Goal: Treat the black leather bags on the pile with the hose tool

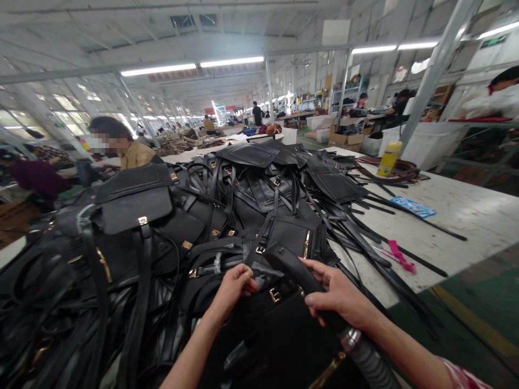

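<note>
My right hand (pixel 337 294) is wrapped round the black handle of a tool (pixel 292 265) with a ribbed hose (pixel 371 364) running back along my forearm. Its dark nozzle points up and left over a pile of black bags (pixel 259 205). My left hand (pixel 235 285) is closed in a pinch on a black strap (pixel 211 267) of the bag in front of me, close beside the nozzle tip. Gold buckles and clasps (pixel 274 295) show on the bags around both hands.
Black bags and loose straps cover the white table (pixel 466 216). A yellow bottle (pixel 389 158), a blue packet (pixel 413 206) and a pink scrap (pixel 399 256) lie to the right. A person in a tan top (pixel 135 154) sits across the pile. Other workers and benches stand beyond.
</note>
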`<state>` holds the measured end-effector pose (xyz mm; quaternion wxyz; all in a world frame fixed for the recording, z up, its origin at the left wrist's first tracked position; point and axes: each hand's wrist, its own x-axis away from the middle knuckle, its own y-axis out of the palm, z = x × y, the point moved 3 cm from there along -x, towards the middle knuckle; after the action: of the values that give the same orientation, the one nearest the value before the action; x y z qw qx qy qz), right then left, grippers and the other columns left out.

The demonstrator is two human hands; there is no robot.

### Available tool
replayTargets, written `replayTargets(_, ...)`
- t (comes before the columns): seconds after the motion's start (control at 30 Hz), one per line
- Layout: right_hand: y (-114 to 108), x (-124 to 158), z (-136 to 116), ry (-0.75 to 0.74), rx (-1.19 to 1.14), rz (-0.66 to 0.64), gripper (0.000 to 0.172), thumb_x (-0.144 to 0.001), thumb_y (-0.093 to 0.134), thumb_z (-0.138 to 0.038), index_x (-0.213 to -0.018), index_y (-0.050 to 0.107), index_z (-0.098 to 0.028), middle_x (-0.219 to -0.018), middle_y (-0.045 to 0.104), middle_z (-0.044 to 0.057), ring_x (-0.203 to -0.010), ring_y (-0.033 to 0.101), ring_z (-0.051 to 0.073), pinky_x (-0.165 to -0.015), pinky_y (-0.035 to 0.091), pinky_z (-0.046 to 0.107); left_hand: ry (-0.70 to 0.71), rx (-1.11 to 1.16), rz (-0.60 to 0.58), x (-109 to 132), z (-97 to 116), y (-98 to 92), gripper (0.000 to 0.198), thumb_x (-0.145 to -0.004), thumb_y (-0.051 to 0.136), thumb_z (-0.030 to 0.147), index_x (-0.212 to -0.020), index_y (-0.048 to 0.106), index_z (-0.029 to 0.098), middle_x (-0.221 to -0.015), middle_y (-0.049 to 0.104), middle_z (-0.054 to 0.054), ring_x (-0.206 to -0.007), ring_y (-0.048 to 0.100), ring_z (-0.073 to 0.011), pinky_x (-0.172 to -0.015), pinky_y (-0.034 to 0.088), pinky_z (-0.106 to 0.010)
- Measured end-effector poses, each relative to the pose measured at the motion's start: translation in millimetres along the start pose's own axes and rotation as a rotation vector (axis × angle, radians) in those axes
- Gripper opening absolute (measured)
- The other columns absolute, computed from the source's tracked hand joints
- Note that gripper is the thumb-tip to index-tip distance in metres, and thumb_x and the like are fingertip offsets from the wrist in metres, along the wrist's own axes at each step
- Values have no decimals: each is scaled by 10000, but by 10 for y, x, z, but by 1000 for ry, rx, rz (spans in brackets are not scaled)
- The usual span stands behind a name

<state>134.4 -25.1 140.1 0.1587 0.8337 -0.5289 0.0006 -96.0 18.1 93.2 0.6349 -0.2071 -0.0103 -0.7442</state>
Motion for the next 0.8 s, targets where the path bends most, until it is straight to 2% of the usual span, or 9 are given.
replayTargets(0.13,-156,184,106,47,62,60,684,-627,613,-121,-1246,336,-220,-780,594,-6,-486,533,104,-371,454,195,125,-142,103,192,71,57,158,-715,486,353,-722,482,196,-700,557,8,-696,517,-144,-649,370,-267)
replayTargets(0.23,-220,340,202,81,72,107,698,-620,600,-103,-1249,327,-232,-833,580,-6,-502,529,97,-379,449,189,313,-517,195,448,97,198,105,-739,463,289,-681,500,209,-721,512,9,-738,490,-143,-695,343,-268)
replayTargets(0.27,-229,389,227,90,65,121,706,-615,598,-99,-1252,323,-233,-853,578,-4,-508,527,94,-388,450,188,335,-651,204,524,62,268,104,-748,444,278,-691,504,215,-726,510,7,-731,492,-143,-682,342,-269)
replayTargets(0.33,-236,483,263,109,48,145,726,-603,601,-102,-1260,319,-225,-873,577,2,-520,520,93,-404,452,188,267,-819,210,628,-75,400,74,-735,439,254,-746,506,224,-738,512,3,-707,500,-145,-638,345,-268)
replayTargets(0.47,-244,654,311,154,58,166,766,-580,611,-128,-1279,308,-207,-978,584,43,-620,554,143,-409,446,192,81,-939,298,676,-308,560,131,-696,441,224,-818,486,209,-799,521,-24,-733,523,-167,-636,364,-280)
replayTargets(0.57,-256,762,328,138,72,142,789,-579,628,-142,-1293,298,-210,-1125,548,69,-863,571,216,-653,514,269,36,-1018,323,649,-303,625,125,-726,393,221,-800,492,204,-810,536,-39,-719,540,-178,-626,365,-294)
replayTargets(0.63,-265,822,334,132,67,135,796,-576,644,-164,-1295,305,-201,-1167,532,78,-988,534,243,-848,457,317,8,-1069,324,632,-265,662,148,-748,354,208,-770,500,201,-797,549,-50,-702,550,-191,-598,355,-302)
replayTargets(0.7,-265,870,341,138,60,115,799,-579,652,-181,-1300,307,-188,-1202,511,88,-1059,496,257,-925,402,332,17,-1087,336,626,-234,696,185,-759,319,187,-739,502,194,-782,557,-64,-706,554,-206,-584,342,-308)
replayTargets(0.8,-261,915,370,138,51,57,822,-595,649,-159,-1324,270,-196,-1238,485,84,-1110,459,254,-934,398,326,87,-1018,354,638,-235,701,192,-752,313,169,-691,493,194,-739,549,-53,-674,538,-187,-576,324,-296)
